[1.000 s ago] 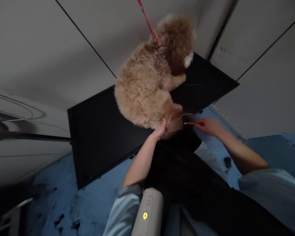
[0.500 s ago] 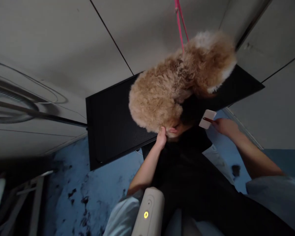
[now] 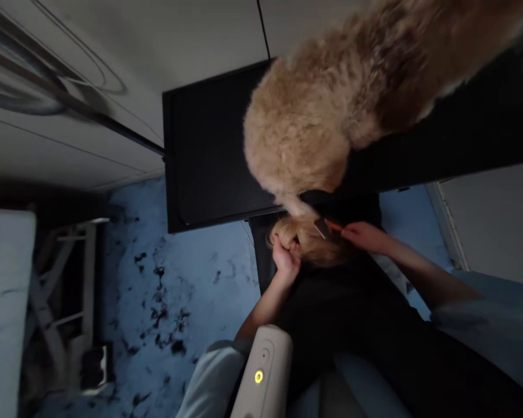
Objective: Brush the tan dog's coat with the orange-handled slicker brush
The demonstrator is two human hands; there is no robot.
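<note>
Our left hand [image 3: 286, 259] clasping long fur [image 3: 316, 248], dog [image 3: 303, 122] on black tabletop [image 3: 218, 151], our right hand [image 3: 366, 237], grip wrapped around a brush [image 3: 323, 228]

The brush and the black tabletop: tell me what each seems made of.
Brush: its orange-brown handle suggests wood or plastic; blur hides the finish, and the head's material stays unclear.
Black tabletop: probably matte rubber or plastic, since its finely textured surface shows little shine.
</note>
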